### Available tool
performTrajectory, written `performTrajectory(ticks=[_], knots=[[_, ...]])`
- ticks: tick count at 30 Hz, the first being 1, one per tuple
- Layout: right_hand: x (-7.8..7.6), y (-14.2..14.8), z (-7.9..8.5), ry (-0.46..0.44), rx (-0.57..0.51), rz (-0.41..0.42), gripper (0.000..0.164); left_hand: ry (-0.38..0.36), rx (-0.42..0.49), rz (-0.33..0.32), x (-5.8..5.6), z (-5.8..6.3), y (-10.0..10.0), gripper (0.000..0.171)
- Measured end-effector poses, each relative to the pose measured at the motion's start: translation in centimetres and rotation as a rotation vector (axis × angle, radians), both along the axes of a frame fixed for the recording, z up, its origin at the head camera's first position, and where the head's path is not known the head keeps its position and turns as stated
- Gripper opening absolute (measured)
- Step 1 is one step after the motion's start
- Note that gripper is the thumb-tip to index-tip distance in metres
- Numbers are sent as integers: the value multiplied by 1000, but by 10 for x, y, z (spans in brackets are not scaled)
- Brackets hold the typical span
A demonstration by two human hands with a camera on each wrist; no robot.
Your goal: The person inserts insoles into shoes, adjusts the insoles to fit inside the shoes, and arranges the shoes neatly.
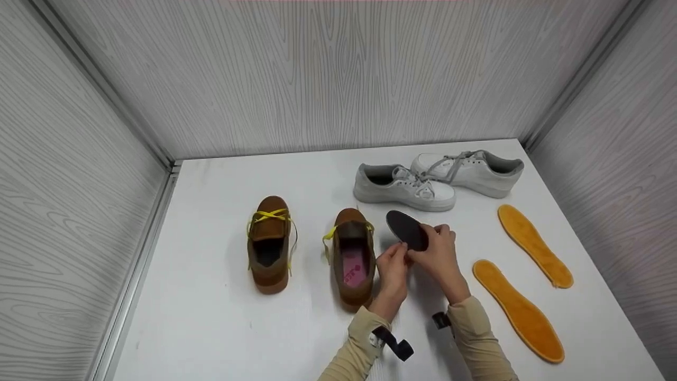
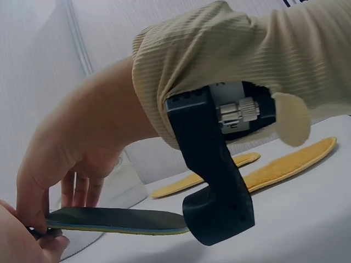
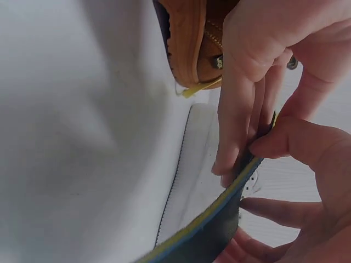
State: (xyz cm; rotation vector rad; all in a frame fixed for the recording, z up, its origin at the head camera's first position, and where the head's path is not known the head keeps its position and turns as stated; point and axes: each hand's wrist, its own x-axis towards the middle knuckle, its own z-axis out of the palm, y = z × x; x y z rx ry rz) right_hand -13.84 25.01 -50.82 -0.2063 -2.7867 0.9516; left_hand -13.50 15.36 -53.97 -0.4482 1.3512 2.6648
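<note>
A dark insole (image 1: 406, 228) is held up over the table by both hands. My left hand (image 1: 392, 271) pinches its near edge, and the fingers of my right hand (image 1: 440, 256) grip its right side. Seen from the left wrist, the insole (image 2: 118, 219) has a dark grey face and a thin blue and yellow edge. Just left of the hands stands a brown shoe (image 1: 345, 296) with yellow laces and a pink lining inside. Its mate, another brown shoe (image 1: 271, 275), stands further left with its laces crossed over the front.
Two white sneakers, a nearer one (image 1: 404, 196) and a farther one (image 1: 481, 177), sit at the back right. On the right lie two orange fuzzy insoles, one (image 1: 521, 312) nearer and one (image 1: 534, 246) farther. Grey panels (image 1: 328, 79) wall the white table (image 1: 195, 317).
</note>
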Motion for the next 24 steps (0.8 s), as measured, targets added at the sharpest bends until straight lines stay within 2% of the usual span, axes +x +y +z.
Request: performTrajectory(ticks=[2,7,11,18,24], knots=[[3,-2,3,-8,-4,-15,68,1,-10,1,1,4,-1,20],[10,-7,10,37,14,-38,68,25,-24,-2,4,13,-6,19],[14,-13,16,63,5,-33,66,69,-61,10,4,21,-14,20],[20,-28,30,47,-55,0,69,145,-132,14,3,34,-40,20],[23,-45,38,63,8,41,77,193,-253,9,0,39,-63,23]])
